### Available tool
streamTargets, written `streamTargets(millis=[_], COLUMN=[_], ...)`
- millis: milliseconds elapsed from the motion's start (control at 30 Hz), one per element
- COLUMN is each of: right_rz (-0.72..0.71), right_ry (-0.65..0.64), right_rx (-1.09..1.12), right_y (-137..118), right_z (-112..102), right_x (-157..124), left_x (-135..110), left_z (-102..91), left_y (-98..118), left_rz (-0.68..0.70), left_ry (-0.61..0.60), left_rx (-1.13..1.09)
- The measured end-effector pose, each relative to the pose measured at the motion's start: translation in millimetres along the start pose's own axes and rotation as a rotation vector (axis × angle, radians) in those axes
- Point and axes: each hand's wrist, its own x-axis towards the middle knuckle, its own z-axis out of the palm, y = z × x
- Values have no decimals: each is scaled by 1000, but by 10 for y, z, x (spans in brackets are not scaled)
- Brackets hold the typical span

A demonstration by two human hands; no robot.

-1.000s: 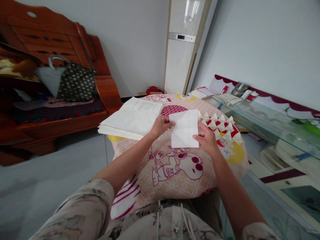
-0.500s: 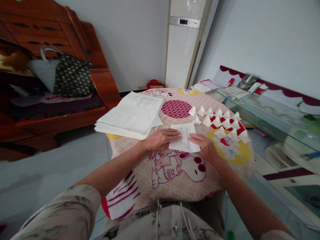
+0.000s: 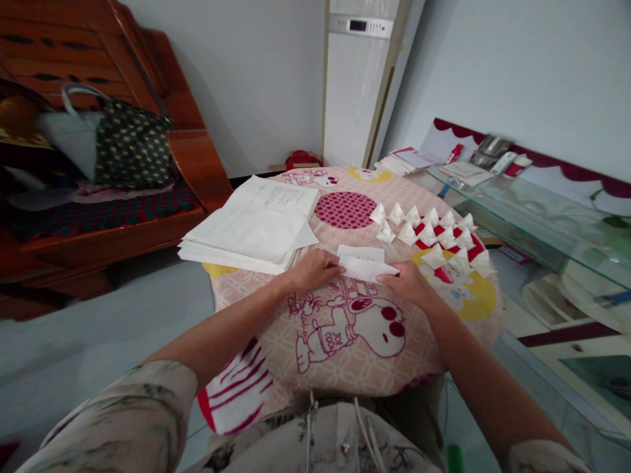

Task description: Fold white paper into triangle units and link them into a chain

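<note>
A small sheet of printed paper (image 3: 363,268) lies in front of me, its near edge turned up and over so that the blank side shows. My left hand (image 3: 315,269) pinches the left end of that raised edge. At the right end, my right hand (image 3: 405,281) grips it between thumb and fingers. To the left is a stack of larger paper sheets (image 3: 246,226), some with print. Several folded paper pyramids (image 3: 428,234) stand in rows beyond my right hand.
A patterned cloth (image 3: 345,368) covers the round table. On the right stands a glass-topped cabinet (image 3: 532,230) with papers and metal bowls (image 3: 493,148). A wooden bench (image 3: 192,164) holding a dotted bag (image 3: 131,144) is at the left.
The small sheet lay flat under both hands before. Now its near edge is lifted and folded away from me, with both hands closed on its ends. The view has shifted slightly.
</note>
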Motion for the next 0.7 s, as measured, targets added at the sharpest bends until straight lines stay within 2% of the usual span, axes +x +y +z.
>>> streamTargets(millis=[100, 167, 333, 433, 567, 700], right_rz=[260, 323, 298, 240, 143, 194], right_ry=[2, 5, 75, 130, 182, 184], right_rx=[118, 140, 49, -54, -355, -601], right_y=[33, 55, 105, 129, 101, 15], right_z=[15, 37, 95, 128, 175, 237], right_x=[186, 292, 380, 348, 328, 322], left_x=[206, 310, 345, 312, 316, 332], left_z=[9, 34, 131, 158, 143, 122], left_y=[33, 17, -67, -70, -21, -12], left_rz=[-106, -204, -364, -343, -311, -326], left_ry=[-5, -2, -4, 36, 99, 85], left_rx=[-10, -44, -99, -80, 10, -1])
